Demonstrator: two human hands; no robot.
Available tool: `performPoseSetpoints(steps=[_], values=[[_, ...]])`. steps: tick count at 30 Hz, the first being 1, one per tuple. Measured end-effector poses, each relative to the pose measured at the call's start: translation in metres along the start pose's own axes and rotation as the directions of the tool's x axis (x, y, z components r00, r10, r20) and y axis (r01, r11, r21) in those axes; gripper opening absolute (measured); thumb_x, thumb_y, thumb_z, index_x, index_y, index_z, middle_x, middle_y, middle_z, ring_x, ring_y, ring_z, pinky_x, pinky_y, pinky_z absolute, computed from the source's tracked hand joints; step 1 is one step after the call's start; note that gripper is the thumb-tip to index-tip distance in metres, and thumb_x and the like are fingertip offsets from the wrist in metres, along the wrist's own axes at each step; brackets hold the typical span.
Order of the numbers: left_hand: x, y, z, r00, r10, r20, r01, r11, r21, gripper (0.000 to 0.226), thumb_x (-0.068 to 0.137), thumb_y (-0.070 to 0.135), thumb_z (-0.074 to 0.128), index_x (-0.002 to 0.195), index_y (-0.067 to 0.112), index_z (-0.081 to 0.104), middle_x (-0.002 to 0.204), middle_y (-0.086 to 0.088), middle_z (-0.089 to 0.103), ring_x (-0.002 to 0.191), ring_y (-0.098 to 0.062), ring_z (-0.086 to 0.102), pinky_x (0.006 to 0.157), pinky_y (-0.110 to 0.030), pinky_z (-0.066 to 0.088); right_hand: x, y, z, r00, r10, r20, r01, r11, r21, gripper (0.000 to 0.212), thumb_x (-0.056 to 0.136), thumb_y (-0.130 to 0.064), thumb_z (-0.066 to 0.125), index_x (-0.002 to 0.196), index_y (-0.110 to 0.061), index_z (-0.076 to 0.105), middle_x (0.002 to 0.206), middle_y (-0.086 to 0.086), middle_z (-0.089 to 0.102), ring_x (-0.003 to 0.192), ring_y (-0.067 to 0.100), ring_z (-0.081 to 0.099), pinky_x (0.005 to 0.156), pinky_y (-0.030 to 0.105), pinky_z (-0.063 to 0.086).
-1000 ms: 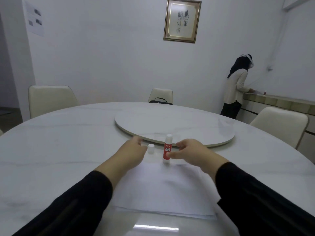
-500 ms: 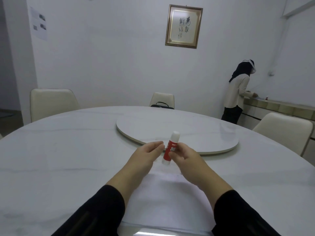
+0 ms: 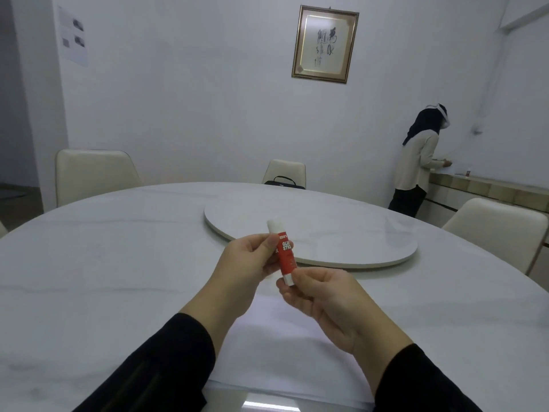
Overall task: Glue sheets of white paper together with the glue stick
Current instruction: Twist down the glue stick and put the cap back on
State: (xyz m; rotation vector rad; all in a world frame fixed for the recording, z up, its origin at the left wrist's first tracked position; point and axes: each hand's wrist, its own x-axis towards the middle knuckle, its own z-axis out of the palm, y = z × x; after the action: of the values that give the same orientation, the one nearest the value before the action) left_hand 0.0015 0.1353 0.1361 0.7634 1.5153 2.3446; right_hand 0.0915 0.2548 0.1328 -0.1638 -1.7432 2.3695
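Note:
A red glue stick with a white tip and white base is held tilted in the air above the table. My left hand grips its upper red part from the left. My right hand pinches its white base from below. A stack of white paper sheets lies flat on the table under my forearms, near the front edge. The stick's cap is not visible.
The round white marble table carries a raised turntable just beyond my hands. Cream chairs stand at the left, far side and right. A person stands at a counter at the back right.
The glue stick stood on the table by its cap in my right hand. It has been lifted; my left hand has closed on its upper part and my right fingers have moved to its base.

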Motion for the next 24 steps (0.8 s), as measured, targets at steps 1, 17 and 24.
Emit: performPoseSetpoints(steps=[1,17,24], values=[[0.000,0.001,0.001,1.000,0.001,-0.023,-0.001,1.000,-0.001,0.018,0.091,0.019,0.055,0.089,0.006,0.069,0.083,-0.007,0.075,0.078,-0.016,0.071,0.068,-0.022,0.057,0.001,0.001,0.003,0.998,-0.056,-0.038,0.054,0.997,-0.062,0.007,0.079,0.001,0.069,0.085,0.005,0.070,0.075,0.016,0.072,0.066,0.020,0.071,0.063,0.024,0.057],[-0.003,0.005,-0.003,0.999,0.038,0.012,-0.035,0.987,-0.155,0.031,0.073,0.030,0.061,0.094,0.009,0.069,0.089,-0.005,0.076,0.084,-0.016,0.071,0.071,-0.024,0.057,-0.002,0.002,0.008,0.999,0.008,-0.034,-0.008,1.000,0.026,0.025,0.084,-0.019,0.066,0.102,-0.001,0.068,0.082,0.010,0.073,0.071,0.018,0.070,0.063,0.023,0.056],[-0.003,0.004,0.001,0.998,0.047,-0.030,-0.051,0.983,-0.174,0.030,0.071,0.030,0.063,0.092,0.009,0.070,0.089,-0.006,0.076,0.085,-0.016,0.071,0.072,-0.024,0.057,0.000,0.003,0.007,0.976,-0.145,-0.161,0.140,0.989,-0.039,0.009,0.075,-0.002,0.074,0.083,-0.002,0.072,0.079,0.011,0.073,0.071,0.021,0.070,0.068,0.024,0.056]])
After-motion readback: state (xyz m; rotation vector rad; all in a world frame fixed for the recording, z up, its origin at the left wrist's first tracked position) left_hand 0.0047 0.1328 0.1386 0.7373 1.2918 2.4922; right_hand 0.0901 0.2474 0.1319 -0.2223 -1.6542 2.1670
